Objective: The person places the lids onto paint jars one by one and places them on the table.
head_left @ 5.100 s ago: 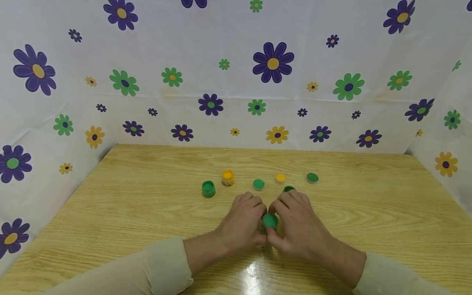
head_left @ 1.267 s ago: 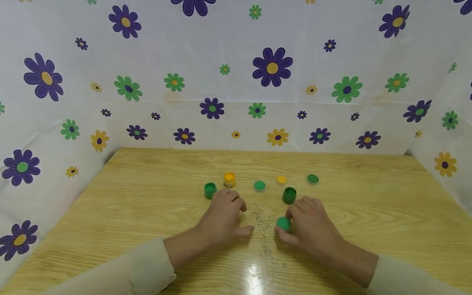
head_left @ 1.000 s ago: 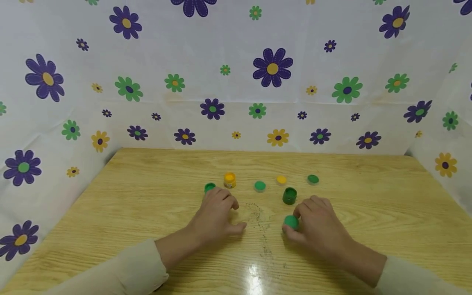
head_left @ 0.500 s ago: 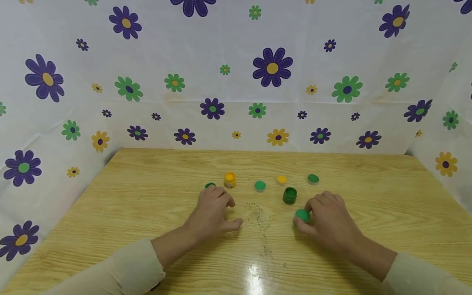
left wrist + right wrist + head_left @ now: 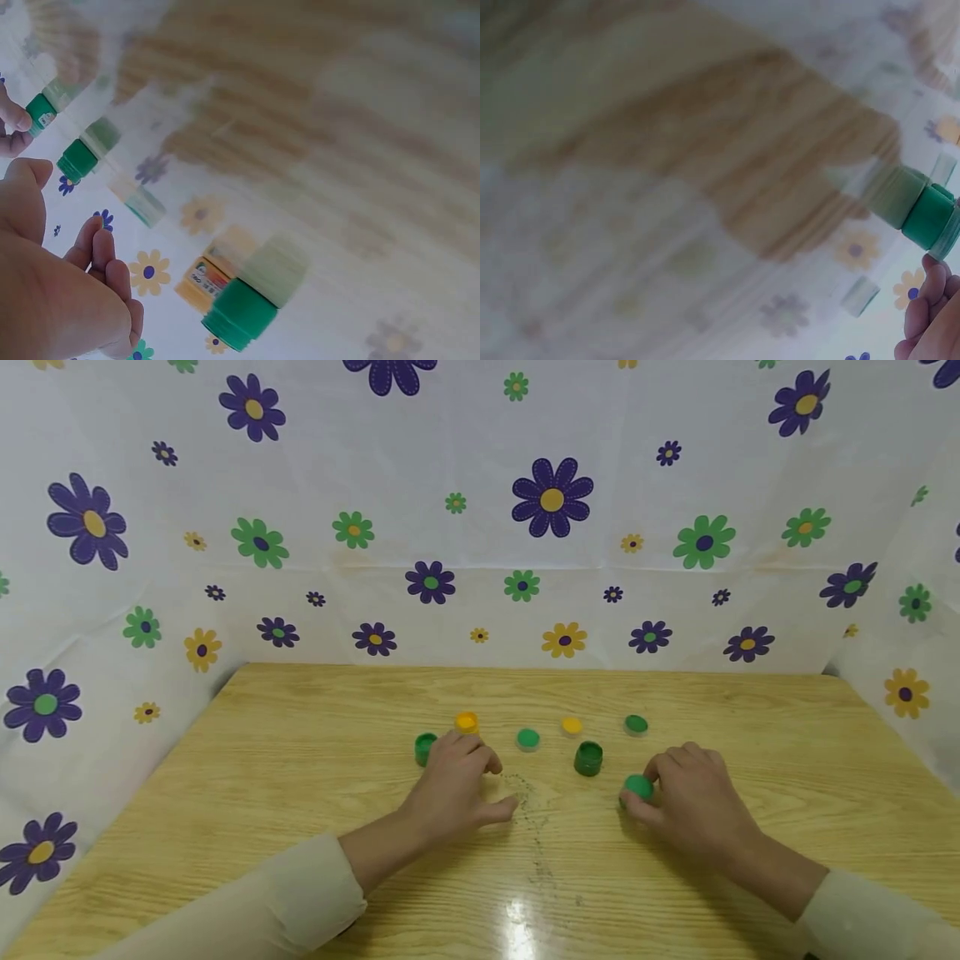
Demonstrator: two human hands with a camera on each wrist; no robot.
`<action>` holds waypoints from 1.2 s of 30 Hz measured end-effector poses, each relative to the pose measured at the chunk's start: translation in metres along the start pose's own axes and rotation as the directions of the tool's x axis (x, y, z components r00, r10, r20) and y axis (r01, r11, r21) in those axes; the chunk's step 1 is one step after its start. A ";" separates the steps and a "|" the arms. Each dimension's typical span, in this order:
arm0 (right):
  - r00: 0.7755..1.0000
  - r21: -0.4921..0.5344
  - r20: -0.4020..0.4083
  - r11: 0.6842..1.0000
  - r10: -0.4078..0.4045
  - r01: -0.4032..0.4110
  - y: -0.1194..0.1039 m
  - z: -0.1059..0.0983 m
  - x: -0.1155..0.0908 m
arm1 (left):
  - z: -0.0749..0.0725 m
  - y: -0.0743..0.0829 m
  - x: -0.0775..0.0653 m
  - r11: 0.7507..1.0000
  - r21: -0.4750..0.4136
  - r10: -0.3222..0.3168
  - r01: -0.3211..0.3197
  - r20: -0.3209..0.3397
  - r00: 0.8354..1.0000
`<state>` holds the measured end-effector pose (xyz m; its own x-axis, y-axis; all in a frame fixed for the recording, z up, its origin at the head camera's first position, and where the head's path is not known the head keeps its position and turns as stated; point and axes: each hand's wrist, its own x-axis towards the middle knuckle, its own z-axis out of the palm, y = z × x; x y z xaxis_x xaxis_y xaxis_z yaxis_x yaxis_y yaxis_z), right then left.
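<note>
My right hand (image 5: 697, 797) holds a small green paint jar (image 5: 638, 787) between thumb and fingers, its lighter green top facing up. In the right wrist view a jar (image 5: 928, 217) appears at the fingertips of that hand (image 5: 937, 315). My left hand (image 5: 453, 785) holds nothing; its thumb and fingers are spread apart over the table. Just behind it stand an open green jar (image 5: 425, 749) and an open yellow jar (image 5: 467, 723), both partly covered by the hand. An open dark green jar (image 5: 588, 758) stands between the hands.
Three lids lie in a row farther back: a green lid (image 5: 528, 739), a yellow lid (image 5: 572, 726) and a dark green lid (image 5: 636, 724). Dark specks (image 5: 534, 827) mark the wooden table (image 5: 300, 727) between the hands. A flowered cloth (image 5: 480, 535) rises behind and beside it.
Both hands were together at the jar earlier. The left hand has let go and moved left, lately drifting slightly back right. The right hand has carried the jar right and a little farther away.
</note>
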<state>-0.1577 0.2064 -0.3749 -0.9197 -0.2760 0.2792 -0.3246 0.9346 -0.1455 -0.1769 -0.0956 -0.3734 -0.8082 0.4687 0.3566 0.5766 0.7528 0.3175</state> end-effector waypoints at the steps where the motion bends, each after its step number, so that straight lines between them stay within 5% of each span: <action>1: 1.000 0.004 0.000 1.000 0.007 -0.007 0.002 0.000 0.000 | 0.001 0.001 0.003 1.000 0.000 0.004 -0.004 -0.002 1.000; 11: 0.999 0.005 -0.029 0.999 0.034 -0.034 0.019 -0.003 -0.001 | 0.013 0.011 0.025 0.999 -0.048 -0.012 0.014 0.045 0.999; 36: 0.989 0.038 -0.005 0.989 0.146 -0.146 0.053 -0.009 0.007 | 0.031 0.032 0.058 1.000 0.002 -0.026 0.026 0.141 0.990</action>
<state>-0.1798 0.2556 -0.3724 -0.9561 -0.1357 0.2596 -0.1954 0.9557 -0.2203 -0.2087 -0.0299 -0.3698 -0.8317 0.5095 0.2206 0.5552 0.7654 0.3254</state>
